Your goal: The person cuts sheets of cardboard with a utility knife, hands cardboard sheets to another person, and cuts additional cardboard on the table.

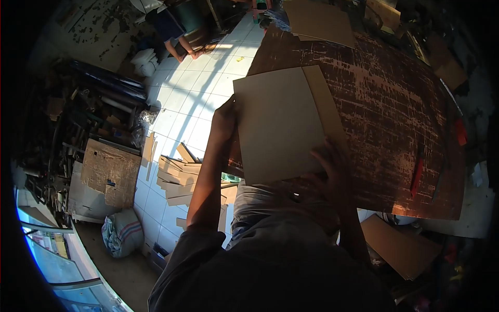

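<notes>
Two flat boards overlap in front of me: a greyish cardboard sheet [280, 125] on top and a browner cardboard sheet [327, 106] showing along its right side. My left hand [224, 122] grips the left edge of the grey sheet, its fingers partly hidden. At the lower right edge is my right hand [330, 166], fingers spread against the sheets. Under and beyond them lies a worn brown board surface [384, 125]. A red-handled tool [417, 177] rests on its right part.
Cardboard strips [179, 177] litter the tiled floor at left. A striped sack [122, 232] and torn cardboard [109, 169] stand further left. Another person's legs [179, 44] are at the upper left. More cardboard lies at the top [319, 21] and lower right [400, 247].
</notes>
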### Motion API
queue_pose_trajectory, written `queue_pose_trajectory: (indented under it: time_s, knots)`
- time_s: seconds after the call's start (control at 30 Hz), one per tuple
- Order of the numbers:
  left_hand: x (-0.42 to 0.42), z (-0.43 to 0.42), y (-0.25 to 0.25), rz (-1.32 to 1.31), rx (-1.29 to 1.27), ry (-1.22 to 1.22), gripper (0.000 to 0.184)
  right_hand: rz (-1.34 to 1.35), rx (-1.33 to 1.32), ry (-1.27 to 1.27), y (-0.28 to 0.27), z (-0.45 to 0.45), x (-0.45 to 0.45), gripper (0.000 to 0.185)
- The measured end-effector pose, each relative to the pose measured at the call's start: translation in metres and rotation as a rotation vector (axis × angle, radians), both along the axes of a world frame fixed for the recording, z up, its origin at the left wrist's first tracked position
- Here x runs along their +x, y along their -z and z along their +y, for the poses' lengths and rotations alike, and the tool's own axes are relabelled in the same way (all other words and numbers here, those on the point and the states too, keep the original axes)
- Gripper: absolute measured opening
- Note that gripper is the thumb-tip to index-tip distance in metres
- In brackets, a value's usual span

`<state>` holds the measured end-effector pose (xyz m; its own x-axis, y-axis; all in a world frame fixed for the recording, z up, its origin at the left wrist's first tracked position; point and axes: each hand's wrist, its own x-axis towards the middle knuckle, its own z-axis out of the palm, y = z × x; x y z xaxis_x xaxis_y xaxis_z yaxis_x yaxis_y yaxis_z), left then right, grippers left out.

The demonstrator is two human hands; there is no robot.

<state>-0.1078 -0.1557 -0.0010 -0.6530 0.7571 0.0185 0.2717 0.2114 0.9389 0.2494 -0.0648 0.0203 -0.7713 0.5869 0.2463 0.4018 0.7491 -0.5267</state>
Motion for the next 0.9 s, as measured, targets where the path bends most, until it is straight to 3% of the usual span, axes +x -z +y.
queue_pose_trajectory:
  time_s: [0.13,0.2,0.27,0.33,0.4,0.53,0.67,0.77,0.9]
  knots:
    - [0.004,-0.005,0.011,-0.09,0.141,-0.03,0.048,0.006,0.038,0.006,-0.001,-0.003,0.0,0.064]
    - [0.022,-0.02,-0.011,0.461,-0.137,-0.207,0.049,0.024,0.04,-0.005,0.0,-0.002,-0.001,0.064]
    - [0.036,-0.034,-0.023,0.534,-0.123,-0.262,0.043,0.031,0.039,-0.017,0.001,0.0,0.0,0.064]
    - [0.053,-0.055,-0.034,0.485,0.15,-0.271,0.028,0.031,0.081,-0.013,0.005,0.0,0.0,0.065]
    - [0.082,-0.081,-0.053,0.386,-0.014,-0.268,0.02,0.029,0.067,-0.017,0.004,-0.001,0.001,0.065]
    - [0.127,-0.123,-0.024,0.329,-0.132,-0.19,0.011,0.028,0.066,-0.023,0.001,-0.001,0.0,0.066]
    - [0.167,-0.142,-0.014,0.136,-0.128,-0.237,0.016,0.034,0.058,-0.02,0.004,-0.001,-0.001,0.066]
    - [0.178,-0.147,0.012,0.234,0.019,-0.263,0.014,0.017,0.061,0.006,-0.002,-0.004,0.0,0.066]
    - [0.191,-0.142,0.014,-0.337,0.195,-0.373,0.009,0.015,0.035,0.006,-0.005,-0.002,-0.001,0.065]
